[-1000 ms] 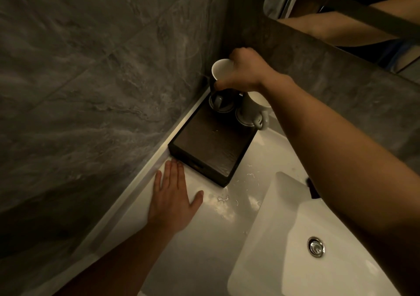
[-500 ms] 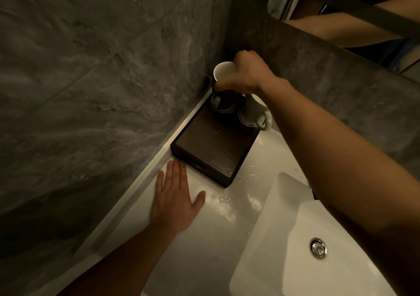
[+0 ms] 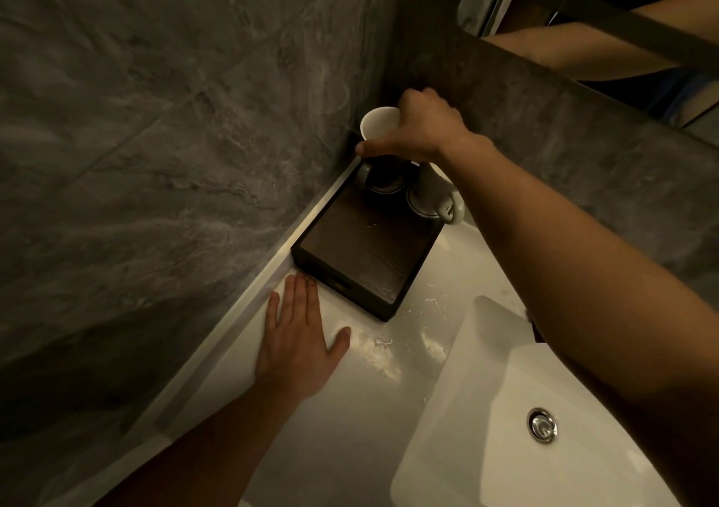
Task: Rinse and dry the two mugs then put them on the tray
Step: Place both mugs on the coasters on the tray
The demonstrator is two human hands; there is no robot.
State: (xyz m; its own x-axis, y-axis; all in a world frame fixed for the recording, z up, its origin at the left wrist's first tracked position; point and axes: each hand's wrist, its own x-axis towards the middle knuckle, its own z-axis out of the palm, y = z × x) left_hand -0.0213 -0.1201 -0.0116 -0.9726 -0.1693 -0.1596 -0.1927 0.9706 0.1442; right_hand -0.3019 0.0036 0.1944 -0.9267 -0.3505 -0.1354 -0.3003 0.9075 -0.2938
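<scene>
Mugs like these are stiff glazed ceramic, fragile and probably slick if damp, so the right hand (image 3: 416, 129), fingers clamped round the mug (image 3: 379, 123) just below its rim, seems well placed; the base hangs at or on the far corner of the tray (image 3: 362, 257), contact unclear. The other mug (image 3: 432, 187) stands just beneath that wrist and the walls (image 3: 194, 117) close in beyond the hand, so open room lies only back toward the person. The left hand (image 3: 299, 335) lies flat, fingers straight, on the worktop (image 3: 311, 428), fingertips just beside the tray's near edge.
</scene>
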